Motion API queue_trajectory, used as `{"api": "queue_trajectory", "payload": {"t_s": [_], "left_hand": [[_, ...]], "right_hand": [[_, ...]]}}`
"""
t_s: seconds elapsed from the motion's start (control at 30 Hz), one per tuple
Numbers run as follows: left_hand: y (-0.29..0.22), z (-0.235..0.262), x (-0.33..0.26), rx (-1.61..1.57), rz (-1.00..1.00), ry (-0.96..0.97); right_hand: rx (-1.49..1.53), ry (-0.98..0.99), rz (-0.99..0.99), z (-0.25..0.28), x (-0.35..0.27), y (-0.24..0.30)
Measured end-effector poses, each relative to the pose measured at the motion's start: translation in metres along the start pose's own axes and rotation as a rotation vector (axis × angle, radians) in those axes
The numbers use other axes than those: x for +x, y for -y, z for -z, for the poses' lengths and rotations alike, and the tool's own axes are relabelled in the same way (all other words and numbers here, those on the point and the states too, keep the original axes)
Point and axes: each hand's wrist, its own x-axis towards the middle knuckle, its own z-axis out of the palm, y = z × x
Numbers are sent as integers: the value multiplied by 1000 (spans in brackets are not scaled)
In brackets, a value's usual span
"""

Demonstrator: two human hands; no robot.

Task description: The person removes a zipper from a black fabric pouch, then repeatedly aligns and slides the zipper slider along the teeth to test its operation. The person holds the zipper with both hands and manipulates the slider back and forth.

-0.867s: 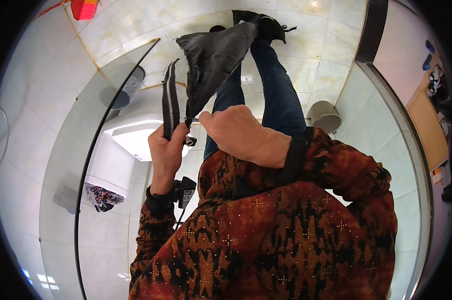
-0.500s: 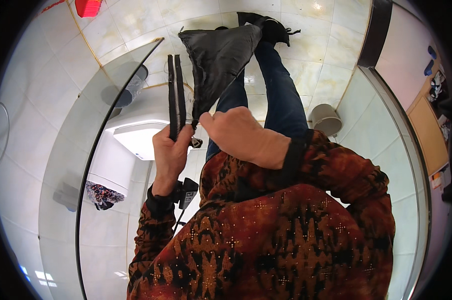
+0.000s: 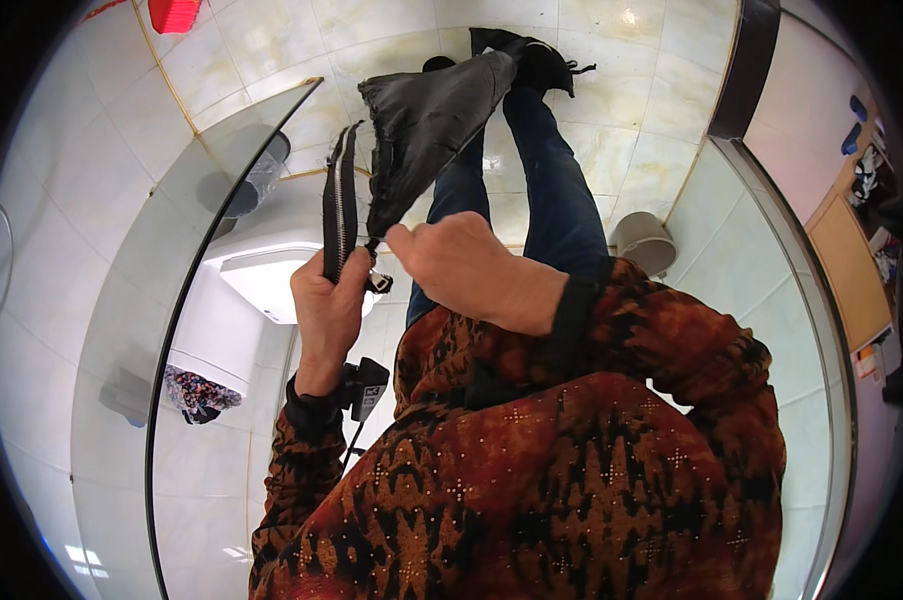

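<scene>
My left hand (image 3: 324, 305) is closed, its thumb pressing a black zipper strip (image 3: 340, 205) with silvery metal teeth that stands up from the grip. A dark, shiny leather-like piece of fabric (image 3: 422, 130) spreads from near my feet and narrows to a point beside the left thumb. A small metal fitting (image 3: 380, 283) hangs just under that point. My right hand (image 3: 477, 270) is closed in a pinch at the fabric's narrow end, close to the left thumb; whatever lies between its fingertips is too small and hidden to make out.
A glass panel (image 3: 207, 250) rises on the left, with a white toilet (image 3: 262, 275) behind it. On the right, a grey bucket (image 3: 646, 243) stands by my leg. Something red (image 3: 175, 14) lies at the far left. A dark-framed doorway (image 3: 747, 75) opens on the right.
Both hands have shifted slightly left with the zipper strip, whose upper end now bends and twists. The fabric's narrow end has moved along with them.
</scene>
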Motion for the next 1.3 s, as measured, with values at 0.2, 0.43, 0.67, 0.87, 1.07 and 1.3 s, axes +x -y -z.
{"api": "queue_trajectory", "payload": {"t_s": [0.2, 0.43, 0.67, 0.87, 1.07, 1.3], "left_hand": [[1, 1, -1, 4, 65, -6], [-4, -2, 2, -50, 37, -59], [-7, -5, 0, -38, -20, -30], [-11, -2, -1, -88, 48, -22], [-12, -4, 4, -87, -12, -24], [-9, 3, 9, -151, -6, 23]], "right_hand": [[100, -17, -15, 1, -1, -1], [92, -119, 68, 5, 9, -2], [65, -111, 32, -1, -6, -10], [78, -19, 9, -11, 1, -8], [120, -115, -31, -4, 10, -6], [196, -37, -102, 9, 9, -12]]}}
